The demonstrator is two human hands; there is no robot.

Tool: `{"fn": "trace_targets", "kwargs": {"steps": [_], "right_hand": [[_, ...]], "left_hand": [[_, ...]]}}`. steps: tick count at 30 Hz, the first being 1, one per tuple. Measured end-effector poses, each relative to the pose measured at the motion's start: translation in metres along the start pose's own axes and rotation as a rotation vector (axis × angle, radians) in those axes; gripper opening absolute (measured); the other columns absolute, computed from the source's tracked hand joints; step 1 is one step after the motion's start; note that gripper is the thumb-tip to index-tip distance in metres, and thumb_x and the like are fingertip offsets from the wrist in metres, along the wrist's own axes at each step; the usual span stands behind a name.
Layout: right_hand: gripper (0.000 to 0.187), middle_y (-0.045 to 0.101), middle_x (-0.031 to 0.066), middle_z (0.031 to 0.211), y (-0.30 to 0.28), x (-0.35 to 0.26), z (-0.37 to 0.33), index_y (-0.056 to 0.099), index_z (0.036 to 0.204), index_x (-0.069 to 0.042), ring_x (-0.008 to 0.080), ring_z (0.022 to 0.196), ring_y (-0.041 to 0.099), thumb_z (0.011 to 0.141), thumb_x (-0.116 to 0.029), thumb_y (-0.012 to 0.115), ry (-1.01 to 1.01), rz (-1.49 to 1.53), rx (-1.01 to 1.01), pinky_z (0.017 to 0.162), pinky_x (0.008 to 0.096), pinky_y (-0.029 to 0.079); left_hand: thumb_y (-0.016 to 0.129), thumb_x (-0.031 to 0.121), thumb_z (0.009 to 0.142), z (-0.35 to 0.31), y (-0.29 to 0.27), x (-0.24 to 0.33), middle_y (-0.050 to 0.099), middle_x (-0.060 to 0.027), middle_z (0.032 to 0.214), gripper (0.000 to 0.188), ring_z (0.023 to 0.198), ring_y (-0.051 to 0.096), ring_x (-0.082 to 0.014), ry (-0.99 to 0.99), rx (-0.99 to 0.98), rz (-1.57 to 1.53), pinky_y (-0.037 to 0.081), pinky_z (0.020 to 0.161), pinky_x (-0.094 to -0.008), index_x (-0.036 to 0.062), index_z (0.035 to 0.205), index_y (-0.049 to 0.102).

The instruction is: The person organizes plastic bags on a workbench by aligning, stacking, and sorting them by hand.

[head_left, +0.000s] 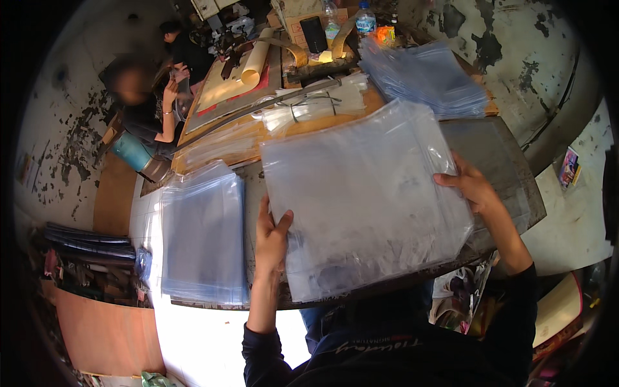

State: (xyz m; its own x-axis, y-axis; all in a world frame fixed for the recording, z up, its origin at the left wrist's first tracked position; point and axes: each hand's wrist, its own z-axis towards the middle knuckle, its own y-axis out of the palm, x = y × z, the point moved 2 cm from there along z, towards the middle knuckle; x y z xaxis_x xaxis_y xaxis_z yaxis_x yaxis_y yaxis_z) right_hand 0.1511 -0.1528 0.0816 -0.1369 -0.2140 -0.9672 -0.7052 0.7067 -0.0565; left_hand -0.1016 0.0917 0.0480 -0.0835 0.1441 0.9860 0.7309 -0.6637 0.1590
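Observation:
Between my two hands I hold a stack of clear plastic sheets (364, 200), tilted above the table near its front edge. My left hand (273, 235) grips the stack's left edge, thumb on top and fingers beneath. On the right edge, my right hand (465, 185) pinches the sheets the same way, higher up. To the left of my left hand lies another pile of clear plastic sheets (203, 238), its front part reaching the table edge. A further loose pile of bluish clear sheets (425, 77) rests at the back right.
Bundled clear strips (316, 106) lie behind my stack, beside a long thin bar (258, 109). A rolled yellowish sheet (253, 68), a black phone-like object (314, 35) and a plastic bottle (365, 20) stand farther back. A seated person (138, 109) works at the far left.

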Motion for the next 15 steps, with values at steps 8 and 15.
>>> {"fn": "trace_targets", "kwargs": {"steps": [8,15], "right_hand": [[0.064,0.055,0.0064,0.112,0.02,-0.057,0.033,0.034,0.134,-0.004,0.0149,0.104,0.052,0.078,-0.005,0.065,-0.676,0.048,0.026,0.09,0.0292,0.04],[0.082,0.045,0.0152,0.125,0.006,-0.007,0.074,0.029,0.135,0.001,0.0216,0.119,0.044,0.069,-0.015,0.074,-0.562,0.018,-0.006,0.099,0.0342,0.035]], "left_hand": [[0.054,0.0,0.086,0.031,-0.003,0.059,0.046,-0.0121,0.127,0.057,0.11,0.048,-0.0169,0.475,0.147,-0.01,0.035,0.095,-0.0281,-0.0007,0.137,0.029],[0.058,0.013,0.087,0.045,-0.014,0.042,0.048,-0.0114,0.125,0.057,0.114,0.045,-0.018,0.489,0.175,-0.013,0.031,0.099,-0.0304,-0.002,0.135,0.031]]}}
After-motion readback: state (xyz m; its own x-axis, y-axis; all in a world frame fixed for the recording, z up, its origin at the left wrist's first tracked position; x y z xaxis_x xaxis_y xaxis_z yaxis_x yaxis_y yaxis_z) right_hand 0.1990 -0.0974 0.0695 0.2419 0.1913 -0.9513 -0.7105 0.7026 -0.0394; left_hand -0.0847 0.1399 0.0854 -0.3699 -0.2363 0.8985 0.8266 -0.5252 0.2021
